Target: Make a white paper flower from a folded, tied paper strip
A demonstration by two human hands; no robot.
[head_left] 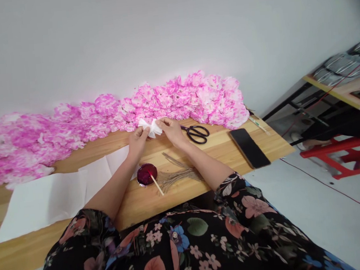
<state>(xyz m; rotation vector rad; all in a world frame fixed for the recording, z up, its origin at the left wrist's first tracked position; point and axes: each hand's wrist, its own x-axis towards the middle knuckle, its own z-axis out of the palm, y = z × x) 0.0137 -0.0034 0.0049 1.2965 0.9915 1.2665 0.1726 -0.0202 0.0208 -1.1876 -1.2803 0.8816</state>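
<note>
Left hand (138, 142) and right hand (173, 132) pinching a white, pleated, bow-like piece of thin paper (154, 129), centre of frame.
Left thumb and fingertips gripping its left side, right ones gripping its right side; fingers closing on it, middle staying free. Black-handled metal scissors (198, 134) lying just right of the right hand. Frilly pink-and-white flowers (163, 98) running behind, from left edge to right of centre. Dark red round shallow dish (142, 170) sitting between the forearms, thin pale stick (157, 184) leaning out toward the bottom; thin grey-brown wires (180, 175) lying just right of it. Flat white paper sheets (46, 201) spreading lower left. Black rectangular phone (249, 148) resting right of centre on the light-brown wooden table (221, 148).
</note>
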